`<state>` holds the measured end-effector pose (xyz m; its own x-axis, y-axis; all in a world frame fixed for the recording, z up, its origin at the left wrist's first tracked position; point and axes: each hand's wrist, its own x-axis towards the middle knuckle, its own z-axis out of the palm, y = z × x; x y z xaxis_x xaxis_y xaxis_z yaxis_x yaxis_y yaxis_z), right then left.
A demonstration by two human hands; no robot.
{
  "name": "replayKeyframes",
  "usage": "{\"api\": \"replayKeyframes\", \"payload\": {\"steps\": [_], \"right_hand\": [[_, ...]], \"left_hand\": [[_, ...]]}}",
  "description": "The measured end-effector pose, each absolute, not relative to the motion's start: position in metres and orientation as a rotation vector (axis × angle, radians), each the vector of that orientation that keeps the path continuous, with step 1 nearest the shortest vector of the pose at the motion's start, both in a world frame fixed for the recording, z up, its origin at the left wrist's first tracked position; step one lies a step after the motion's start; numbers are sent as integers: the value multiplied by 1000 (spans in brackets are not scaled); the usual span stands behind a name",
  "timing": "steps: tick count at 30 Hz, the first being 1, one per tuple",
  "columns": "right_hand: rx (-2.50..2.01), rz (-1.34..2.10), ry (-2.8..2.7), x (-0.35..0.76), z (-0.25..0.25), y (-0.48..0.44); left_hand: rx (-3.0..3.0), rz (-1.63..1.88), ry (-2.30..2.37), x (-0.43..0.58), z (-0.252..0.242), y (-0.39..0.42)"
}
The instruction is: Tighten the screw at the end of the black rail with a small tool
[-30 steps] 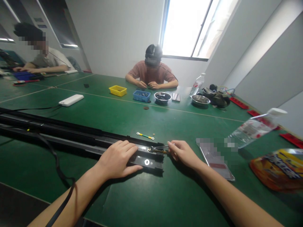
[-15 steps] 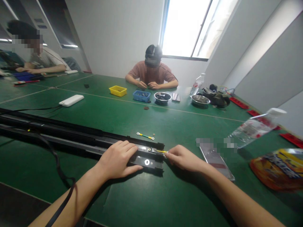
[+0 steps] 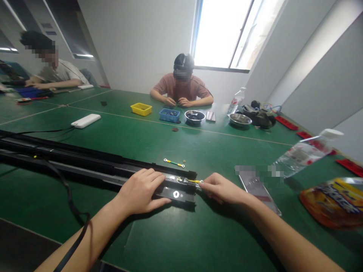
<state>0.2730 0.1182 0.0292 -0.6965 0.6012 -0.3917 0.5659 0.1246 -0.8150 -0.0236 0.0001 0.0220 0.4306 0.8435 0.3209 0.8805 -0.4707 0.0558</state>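
My left hand (image 3: 143,192) grips the end section of a long black metal rail (image 3: 93,163), fingers over its top and thumb along the near channel. Close to its fingertips, a ring-shaped fitting (image 3: 179,179) and a pale washer-like ring (image 3: 176,194) show in the channels. My right hand (image 3: 219,189) pinches the outer end of a short yellow ground wire (image 3: 194,181) at the rail's open end. Something silvery shows under that wire, too small to make out. Behind the rail lie a green-yellow wire with ring terminals (image 3: 174,163) and a small brass-coloured ring (image 3: 184,161).
A phone (image 3: 259,190), a plastic bottle (image 3: 307,155) and an orange snack bag (image 3: 333,204) are at right. Across the table are a yellow bin (image 3: 141,109), a blue bin (image 3: 169,115), metal bowls (image 3: 194,117) and a seated person. A black cable (image 3: 68,192) crosses my left forearm.
My right hand has shifted slightly right, and the wire's end terminal now shows at its fingertips. My left hand stays on the rail. The person at far left has moved a little rightward.
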Motion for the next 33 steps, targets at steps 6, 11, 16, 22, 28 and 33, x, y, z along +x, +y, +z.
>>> {"api": "replayKeyframes", "payload": {"steps": [6, 11, 16, 22, 28, 33], "right_hand": [[-1213, 1689, -2257, 275, 28, 121], [-1140, 1694, -2083, 280, 17, 129], [-1056, 1630, -1918, 279, 10, 129], [-1024, 1604, -1892, 276, 9, 126], [-1068, 1584, -1946, 272, 11, 124], [-1132, 1562, -2122, 271, 18, 121]], "left_hand": [[-2556, -462, -1541, -23, 23, 1], [-2551, -459, -1540, -23, 22, 1], [-2562, -442, -1541, -24, 23, 0], [-2561, -444, -1548, -24, 22, 1], [-2562, -441, -1563, -23, 22, 1], [-2562, -441, -1559, -24, 22, 0]]}}
